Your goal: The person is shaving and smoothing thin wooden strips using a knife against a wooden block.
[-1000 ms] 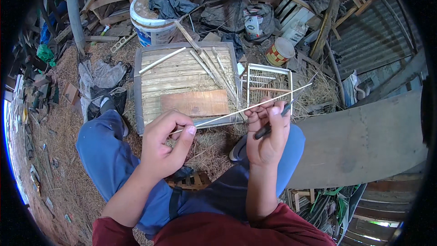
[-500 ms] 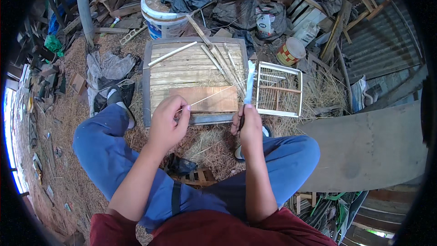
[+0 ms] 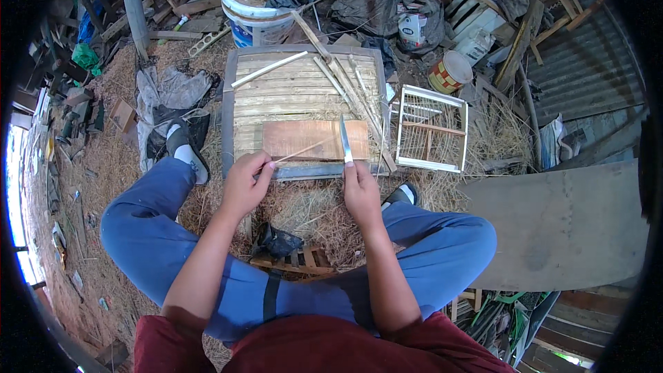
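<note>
My left hand [image 3: 246, 183] pinches one end of a thin wooden stick [image 3: 304, 150], which slants up to the right over a flat reddish board [image 3: 286, 137]. In my right hand [image 3: 362, 193] is a knife [image 3: 344, 139], its pale blade pointing away from me. Blade and far end of the stick lie close together over the board; whether they touch I cannot tell. The board rests on the near part of a low slatted table [image 3: 266, 107] with a dark frame. My right fingers cover the knife's handle.
Wooden strips [image 3: 269, 69] and a longer stick [image 3: 345, 90] lie on the slats. To the right is a small white-framed rack with thin bars [image 3: 431, 164]. Behind stand a white bucket [image 3: 259, 12] and a checkered can [image 3: 450, 71]. A grey sheet [image 3: 559, 228] lies at right.
The knife has come down and left, from upright beside the table's right edge to over the board. My left hand has shifted slightly left and lower with the stick.
</note>
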Motion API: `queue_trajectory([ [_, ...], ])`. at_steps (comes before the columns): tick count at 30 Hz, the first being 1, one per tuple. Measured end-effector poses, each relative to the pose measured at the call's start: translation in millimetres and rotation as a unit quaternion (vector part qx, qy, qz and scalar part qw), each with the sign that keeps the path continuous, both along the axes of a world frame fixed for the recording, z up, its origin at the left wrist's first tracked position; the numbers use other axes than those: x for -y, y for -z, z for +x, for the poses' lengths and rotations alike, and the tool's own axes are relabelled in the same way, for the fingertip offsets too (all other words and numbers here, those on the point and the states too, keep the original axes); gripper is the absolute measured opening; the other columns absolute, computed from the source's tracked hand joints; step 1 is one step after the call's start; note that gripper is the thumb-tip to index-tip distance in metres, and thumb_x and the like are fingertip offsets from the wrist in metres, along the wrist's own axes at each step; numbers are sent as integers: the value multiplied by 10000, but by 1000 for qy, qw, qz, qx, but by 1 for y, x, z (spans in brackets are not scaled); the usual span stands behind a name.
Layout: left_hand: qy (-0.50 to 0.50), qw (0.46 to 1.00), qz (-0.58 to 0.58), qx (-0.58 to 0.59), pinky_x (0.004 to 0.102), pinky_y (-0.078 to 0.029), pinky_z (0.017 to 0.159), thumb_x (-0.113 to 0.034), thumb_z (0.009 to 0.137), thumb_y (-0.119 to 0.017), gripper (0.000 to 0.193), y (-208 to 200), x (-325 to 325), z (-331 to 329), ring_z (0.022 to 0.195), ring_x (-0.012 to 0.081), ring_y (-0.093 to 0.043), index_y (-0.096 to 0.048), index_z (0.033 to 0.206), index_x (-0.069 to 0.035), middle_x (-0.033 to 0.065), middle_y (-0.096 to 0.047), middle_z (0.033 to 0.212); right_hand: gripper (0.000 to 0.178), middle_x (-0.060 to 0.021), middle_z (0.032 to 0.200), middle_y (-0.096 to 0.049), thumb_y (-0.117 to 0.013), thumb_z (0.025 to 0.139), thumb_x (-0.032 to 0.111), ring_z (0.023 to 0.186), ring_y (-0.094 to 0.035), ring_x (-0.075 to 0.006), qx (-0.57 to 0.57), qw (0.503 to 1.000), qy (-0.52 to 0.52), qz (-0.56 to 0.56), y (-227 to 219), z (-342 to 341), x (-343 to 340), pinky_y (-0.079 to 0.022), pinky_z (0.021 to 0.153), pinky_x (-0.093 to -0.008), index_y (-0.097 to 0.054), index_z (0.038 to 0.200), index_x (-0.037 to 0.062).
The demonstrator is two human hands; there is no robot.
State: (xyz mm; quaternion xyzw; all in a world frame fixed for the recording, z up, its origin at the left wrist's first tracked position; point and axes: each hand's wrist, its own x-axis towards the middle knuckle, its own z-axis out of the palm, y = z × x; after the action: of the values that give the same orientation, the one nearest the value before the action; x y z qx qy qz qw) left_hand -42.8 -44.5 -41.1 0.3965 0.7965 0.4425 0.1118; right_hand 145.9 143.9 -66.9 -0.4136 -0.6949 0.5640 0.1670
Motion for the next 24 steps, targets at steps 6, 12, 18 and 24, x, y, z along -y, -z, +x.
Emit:
queue_trajectory([
  [6,7,998,-37,-56,430,-392,813,-200,991,-639,143,7,2,-2,805,294,-596,-644,891,-98,75,-636,767,396,-172,712,-564,-514,1105,339,650,-511,-248,14,997,8,80,1,-8,1,-475,673,-411,-631,1003,-24],
  [12,-3,998,-48,-40,437,-348,835,-225,994,-632,150,14,3,-3,825,276,-589,-646,885,-123,50,-626,756,394,-280,793,-658,-525,1085,356,767,-652,-490,72,987,31,139,1,-15,4,-512,706,-499,-668,1007,-3],
  [18,-9,998,-40,-45,438,-345,833,-225,995,-625,152,17,1,-2,828,282,-589,-649,885,-122,54,-616,751,371,-293,778,-656,-537,1072,343,784,-660,-521,92,982,22,161,11,-15,26,-509,688,-547,-682,996,10],
  [24,-10,998,-41,-50,432,-342,831,-220,994,-625,153,18,4,-2,824,277,-584,-648,878,-123,50,-614,750,354,-281,743,-651,-550,1067,323,712,-668,-479,105,987,52,109,-1,-15,10,-515,659,-519,-684,970,10],
])
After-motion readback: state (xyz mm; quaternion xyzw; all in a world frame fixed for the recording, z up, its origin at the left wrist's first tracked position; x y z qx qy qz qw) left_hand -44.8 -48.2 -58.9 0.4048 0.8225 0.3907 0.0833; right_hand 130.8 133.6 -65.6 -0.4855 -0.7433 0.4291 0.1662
